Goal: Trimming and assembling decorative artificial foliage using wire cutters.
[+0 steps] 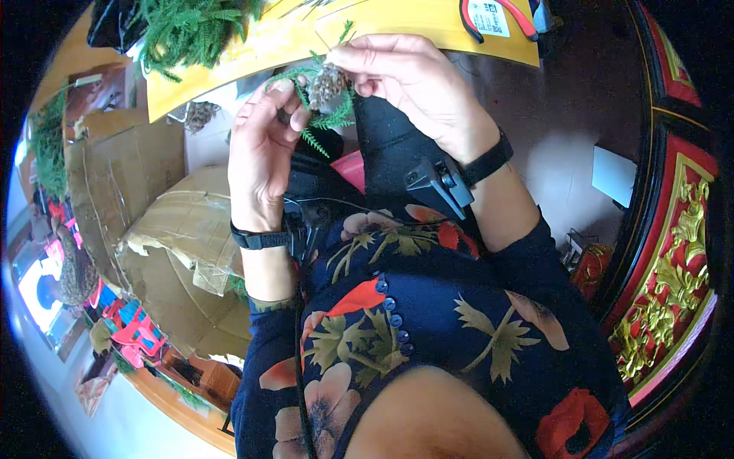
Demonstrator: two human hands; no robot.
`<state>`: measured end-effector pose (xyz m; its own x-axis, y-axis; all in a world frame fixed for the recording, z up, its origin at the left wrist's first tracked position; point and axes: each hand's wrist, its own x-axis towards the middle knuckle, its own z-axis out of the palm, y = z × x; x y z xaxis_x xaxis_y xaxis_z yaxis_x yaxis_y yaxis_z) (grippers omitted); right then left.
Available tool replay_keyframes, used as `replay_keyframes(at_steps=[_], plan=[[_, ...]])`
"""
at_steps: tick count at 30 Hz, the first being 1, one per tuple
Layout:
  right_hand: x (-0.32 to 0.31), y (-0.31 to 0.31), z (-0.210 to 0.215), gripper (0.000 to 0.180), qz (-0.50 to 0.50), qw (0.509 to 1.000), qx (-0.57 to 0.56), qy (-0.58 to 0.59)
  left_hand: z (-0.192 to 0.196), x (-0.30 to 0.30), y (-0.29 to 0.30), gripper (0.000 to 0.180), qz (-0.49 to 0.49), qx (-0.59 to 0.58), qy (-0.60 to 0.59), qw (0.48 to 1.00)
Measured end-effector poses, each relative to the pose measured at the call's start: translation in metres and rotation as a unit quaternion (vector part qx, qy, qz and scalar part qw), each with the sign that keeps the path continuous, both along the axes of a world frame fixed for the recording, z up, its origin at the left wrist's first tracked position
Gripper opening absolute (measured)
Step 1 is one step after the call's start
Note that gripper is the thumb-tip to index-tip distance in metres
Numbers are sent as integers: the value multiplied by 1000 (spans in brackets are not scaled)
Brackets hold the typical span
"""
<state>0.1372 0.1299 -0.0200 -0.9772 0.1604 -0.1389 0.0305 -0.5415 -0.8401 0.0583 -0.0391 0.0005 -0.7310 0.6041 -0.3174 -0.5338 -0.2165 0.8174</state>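
- Across the top edge: my yellow flat work board, loose green fern sprigs piled at its left end, within reach for refills.
- Below left: crumpled brown cardboard sheets, apparently scrap packing pushed aside.
- Up high: my right hand, fingers curled, pinching the top of the small brown pine cone to steady it, I judge.
- My left hand, half closed, thumb and fingertips pressing green fern fronds against the cone's underside.
- Cone sits between both hands, raised near the board's edge, close enough to see.
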Motion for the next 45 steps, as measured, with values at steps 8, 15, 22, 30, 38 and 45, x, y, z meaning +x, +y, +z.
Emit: replay_keyframes(at_steps=[8, 15, 22, 30, 38, 45], plan=[[0, 3, -5, 20, -69, 997, -14, 26, -2, -9, -4, 18, -16, 31, -89, 995], [-1, -7, 4, 17, -156, 984, 75, 43, -4, -1, 2, 16, 63, -43, 61, 995], [1, -17, 4, 10, -148, 903, 402, 16, -2, 3, 8, 17, 112, -115, 220, 962], [0, -22, 0, 9, -219, 855, 467, 60, -3, 10, 13, 15, 103, -76, 216, 968], [0, -23, -2, 6, -246, 815, 516, 91, -3, 16, 17, 17, 75, -106, 158, 979], [0, -25, -4, 11, -262, 734, 613, 129, -7, 12, 12, 16, 60, -113, 125, 984]])
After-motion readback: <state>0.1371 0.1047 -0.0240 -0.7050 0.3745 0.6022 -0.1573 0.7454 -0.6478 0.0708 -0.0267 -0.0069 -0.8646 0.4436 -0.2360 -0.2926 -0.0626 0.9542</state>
